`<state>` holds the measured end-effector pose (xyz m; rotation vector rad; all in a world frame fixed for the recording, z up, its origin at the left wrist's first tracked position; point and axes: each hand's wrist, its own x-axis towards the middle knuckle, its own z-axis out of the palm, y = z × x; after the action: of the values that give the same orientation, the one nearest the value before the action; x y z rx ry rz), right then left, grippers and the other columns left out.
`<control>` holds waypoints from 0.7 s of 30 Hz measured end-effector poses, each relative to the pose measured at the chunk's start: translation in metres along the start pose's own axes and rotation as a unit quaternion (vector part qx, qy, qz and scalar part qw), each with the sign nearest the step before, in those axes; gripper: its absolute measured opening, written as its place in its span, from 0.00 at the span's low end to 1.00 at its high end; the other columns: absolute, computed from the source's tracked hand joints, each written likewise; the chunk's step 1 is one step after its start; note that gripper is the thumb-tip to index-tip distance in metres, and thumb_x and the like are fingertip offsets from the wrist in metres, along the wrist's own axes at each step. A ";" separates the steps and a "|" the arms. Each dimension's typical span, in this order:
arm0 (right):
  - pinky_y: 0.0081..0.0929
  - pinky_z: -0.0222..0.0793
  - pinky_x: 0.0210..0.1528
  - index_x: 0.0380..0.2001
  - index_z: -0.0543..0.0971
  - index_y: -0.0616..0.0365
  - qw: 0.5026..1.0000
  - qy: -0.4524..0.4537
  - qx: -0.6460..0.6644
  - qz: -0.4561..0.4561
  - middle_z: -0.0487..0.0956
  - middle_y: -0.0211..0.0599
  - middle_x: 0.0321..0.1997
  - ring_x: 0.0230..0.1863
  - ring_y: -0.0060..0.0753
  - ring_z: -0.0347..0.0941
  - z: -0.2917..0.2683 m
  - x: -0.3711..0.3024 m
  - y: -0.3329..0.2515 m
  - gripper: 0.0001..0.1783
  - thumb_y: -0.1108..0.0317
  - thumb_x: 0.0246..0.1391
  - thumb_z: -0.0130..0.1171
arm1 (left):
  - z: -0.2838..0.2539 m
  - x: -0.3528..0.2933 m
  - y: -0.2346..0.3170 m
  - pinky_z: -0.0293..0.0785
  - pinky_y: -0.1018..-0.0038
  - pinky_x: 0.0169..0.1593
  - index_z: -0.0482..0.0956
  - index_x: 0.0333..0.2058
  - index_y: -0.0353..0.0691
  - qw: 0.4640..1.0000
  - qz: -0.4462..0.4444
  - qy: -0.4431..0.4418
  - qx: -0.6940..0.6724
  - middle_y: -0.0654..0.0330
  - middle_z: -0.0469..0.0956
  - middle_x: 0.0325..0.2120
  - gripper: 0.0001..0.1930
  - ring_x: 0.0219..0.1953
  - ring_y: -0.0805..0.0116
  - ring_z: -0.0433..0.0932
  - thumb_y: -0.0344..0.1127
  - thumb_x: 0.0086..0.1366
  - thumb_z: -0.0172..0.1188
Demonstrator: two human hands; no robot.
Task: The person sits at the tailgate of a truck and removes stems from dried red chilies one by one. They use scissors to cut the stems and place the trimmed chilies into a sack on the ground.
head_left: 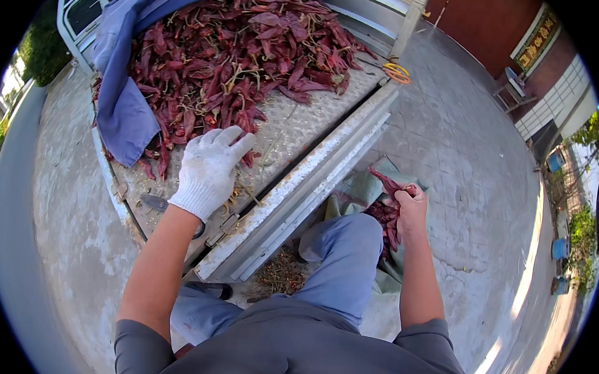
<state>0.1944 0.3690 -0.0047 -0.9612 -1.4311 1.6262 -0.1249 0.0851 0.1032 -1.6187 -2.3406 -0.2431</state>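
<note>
A big heap of dried red chili peppers [232, 55] lies on the truck bed [296, 122]. My left hand [209, 169], in a white knit glove, reaches over the near edge of the heap with fingers stretched and thumb apart; its fingertips are partly out of sight, and I see nothing held. My bare right hand [412, 210] is closed on a dried chili pepper [385, 183], its tip pointing up and left. Just below this hand is a pale green sack [360, 189] with its mouth spread, more dried chilies [387, 217] inside.
Blue cloth [124, 103] covers the heap's left side. Orange loops [396, 73] lie at the bed's far right corner. A grey flat piece [155, 202] rests by my left wrist. The lowered tailgate [300, 180] runs between heap and sack. Stem scraps [281, 271] litter the ground.
</note>
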 end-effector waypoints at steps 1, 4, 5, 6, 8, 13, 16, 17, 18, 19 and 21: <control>0.29 0.82 0.38 0.41 0.82 0.67 0.998 0.033 -0.049 0.024 0.87 0.42 0.41 0.37 0.32 0.84 -0.027 0.004 0.022 0.10 0.76 0.56 0.59 | 0.007 0.007 0.000 0.70 0.52 0.65 0.78 0.62 0.56 0.999 0.019 0.004 0.049 0.56 0.73 0.65 0.33 0.67 0.50 0.71 0.24 0.57 0.61; 0.33 0.81 0.40 0.42 0.82 0.67 0.952 0.093 -0.277 0.092 0.87 0.42 0.41 0.36 0.35 0.84 -0.114 0.015 0.080 0.14 0.68 0.57 0.64 | 0.025 0.031 -0.008 0.68 0.51 0.67 0.82 0.58 0.56 0.988 0.085 0.004 0.131 0.57 0.72 0.67 0.29 0.68 0.50 0.70 0.26 0.56 0.61; 0.35 0.81 0.43 0.44 0.82 0.68 0.927 0.094 -0.360 0.049 0.87 0.43 0.42 0.38 0.36 0.84 -0.128 0.012 0.088 0.18 0.63 0.57 0.66 | 0.030 0.036 -0.013 0.69 0.52 0.68 0.84 0.54 0.55 0.986 0.089 -0.010 0.138 0.58 0.73 0.66 0.25 0.68 0.52 0.70 0.28 0.57 0.61; 0.37 0.80 0.46 0.45 0.83 0.68 0.890 0.102 -0.444 0.008 0.87 0.45 0.43 0.40 0.38 0.84 -0.143 0.007 0.095 0.22 0.58 0.58 0.67 | 0.034 0.039 -0.018 0.69 0.53 0.68 0.86 0.51 0.55 0.985 0.093 -0.024 0.145 0.58 0.73 0.65 0.21 0.68 0.54 0.70 0.30 0.58 0.61; 0.34 0.78 0.47 0.48 0.82 0.70 0.870 0.146 -0.465 -0.078 0.86 0.44 0.44 0.42 0.36 0.83 -0.171 0.006 0.133 0.24 0.57 0.61 0.66 | 0.035 0.049 -0.017 0.70 0.54 0.66 0.88 0.45 0.53 0.983 0.112 -0.032 0.142 0.59 0.76 0.63 0.16 0.66 0.55 0.72 0.31 0.58 0.62; 0.32 0.78 0.52 0.55 0.80 0.67 0.969 0.084 -0.227 0.049 0.86 0.44 0.47 0.46 0.34 0.84 -0.076 -0.009 0.074 0.21 0.62 0.66 0.61 | 0.023 0.022 -0.029 0.76 0.57 0.52 0.86 0.39 0.50 0.986 0.109 0.064 0.110 0.63 0.83 0.49 0.13 0.51 0.57 0.82 0.32 0.53 0.63; 0.28 0.77 0.50 0.56 0.80 0.66 0.994 0.013 -0.080 0.068 0.85 0.40 0.46 0.46 0.28 0.83 -0.005 -0.019 0.027 0.20 0.63 0.68 0.60 | 0.007 0.009 -0.022 0.76 0.59 0.43 0.85 0.38 0.50 0.977 0.140 0.139 0.086 0.65 0.83 0.41 0.14 0.38 0.58 0.81 0.33 0.50 0.64; 0.29 0.77 0.50 0.57 0.79 0.66 0.996 -0.031 -0.045 0.073 0.85 0.40 0.47 0.47 0.28 0.83 0.023 -0.023 0.014 0.21 0.62 0.68 0.60 | -0.001 0.006 -0.016 0.75 0.59 0.39 0.84 0.37 0.48 0.968 0.162 0.178 0.064 0.65 0.81 0.37 0.14 0.34 0.58 0.80 0.34 0.49 0.63; 0.29 0.78 0.51 0.58 0.79 0.66 0.993 -0.093 -0.011 0.075 0.85 0.39 0.48 0.48 0.28 0.83 0.054 -0.028 0.000 0.22 0.61 0.69 0.60 | -0.011 -0.001 -0.012 0.75 0.59 0.39 0.84 0.37 0.48 0.971 0.155 0.173 0.055 0.65 0.80 0.36 0.14 0.33 0.58 0.79 0.34 0.48 0.63; 0.29 0.78 0.51 0.59 0.78 0.66 0.985 -0.154 0.016 0.079 0.85 0.39 0.49 0.49 0.28 0.82 0.083 -0.034 -0.013 0.22 0.61 0.70 0.60 | -0.016 -0.009 -0.006 0.75 0.59 0.39 0.84 0.36 0.48 0.971 0.157 0.173 0.041 0.65 0.80 0.36 0.14 0.32 0.59 0.79 0.35 0.47 0.63; 0.29 0.78 0.52 0.60 0.77 0.66 0.957 -0.268 0.064 0.090 0.84 0.39 0.51 0.50 0.28 0.82 0.138 -0.049 -0.032 0.24 0.59 0.71 0.60 | -0.023 -0.021 0.010 0.77 0.60 0.40 0.84 0.35 0.49 0.970 0.170 0.170 0.035 0.66 0.80 0.36 0.14 0.32 0.61 0.80 0.37 0.45 0.64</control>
<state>0.0937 0.2692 0.0426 -0.6110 -1.5897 2.2038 -0.1054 0.0636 0.1185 -1.7518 -1.7703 -0.3279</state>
